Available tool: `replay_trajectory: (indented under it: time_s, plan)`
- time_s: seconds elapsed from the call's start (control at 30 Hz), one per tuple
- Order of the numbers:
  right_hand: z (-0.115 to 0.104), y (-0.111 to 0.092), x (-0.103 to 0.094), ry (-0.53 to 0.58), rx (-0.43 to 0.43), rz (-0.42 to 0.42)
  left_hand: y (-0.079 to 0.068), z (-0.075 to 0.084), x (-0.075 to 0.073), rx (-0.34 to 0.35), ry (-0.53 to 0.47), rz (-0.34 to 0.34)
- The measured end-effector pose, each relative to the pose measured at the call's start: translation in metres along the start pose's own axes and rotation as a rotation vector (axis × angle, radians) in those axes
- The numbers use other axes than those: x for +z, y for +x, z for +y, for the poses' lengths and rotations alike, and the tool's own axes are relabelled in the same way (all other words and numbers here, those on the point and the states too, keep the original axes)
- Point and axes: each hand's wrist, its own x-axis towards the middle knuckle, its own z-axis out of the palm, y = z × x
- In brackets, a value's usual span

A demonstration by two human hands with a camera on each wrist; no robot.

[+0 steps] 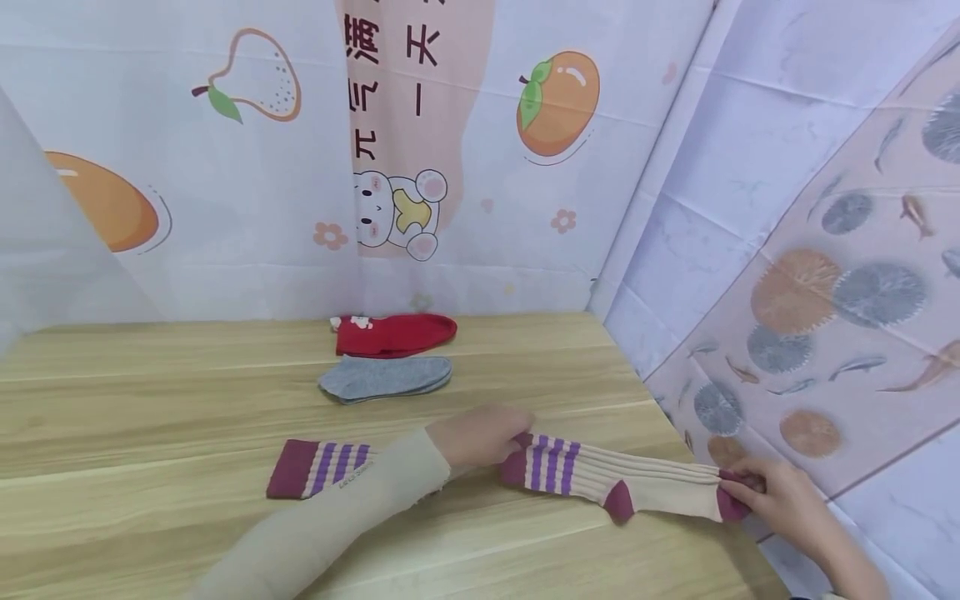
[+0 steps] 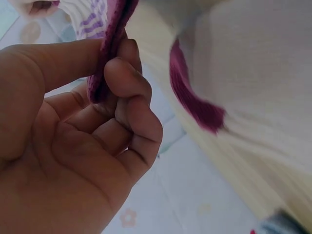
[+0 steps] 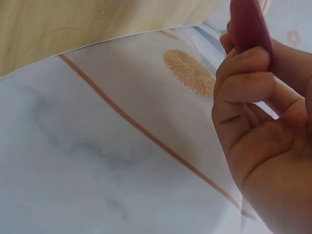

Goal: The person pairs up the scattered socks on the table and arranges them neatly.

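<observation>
Between my two hands a long cream sock (image 1: 660,483) is stretched out, with purple stripes and maroon cuff, heel and toe. My left hand (image 1: 480,435) pinches its maroon cuff (image 2: 113,48) between thumb and fingers. At the other end, my right hand (image 1: 787,504) pinches the maroon toe (image 3: 249,27). A second striped sock (image 1: 292,471) of the same kind lies on the table at the left, partly covered by my left forearm. In the left wrist view its maroon heel (image 2: 195,97) shows large beside my fingers.
Behind the hands, grey ankle socks (image 1: 386,377) lie flat on the wooden table (image 1: 150,400). Just beyond them are red socks (image 1: 397,335) with a white figure. Printed curtains (image 1: 262,208) hang along the table's back and right edges.
</observation>
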Motion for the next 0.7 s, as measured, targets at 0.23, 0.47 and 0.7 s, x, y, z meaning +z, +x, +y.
replay_trajectory:
  time_s: [0.23,0.47,0.7]
  plan:
    - [-0.002,0.005,-0.003,0.098,-0.009,-0.020,-0.020,-0.008,-0.017,-0.033,-0.001,0.023]
    - [-0.012,0.011,-0.009,0.281,-0.008,-0.091,-0.035,-0.015,-0.034,-0.060,-0.056,0.035]
    - [-0.023,0.016,-0.007,0.329,-0.042,-0.095,-0.048,-0.026,-0.043,-0.065,-0.108,0.043]
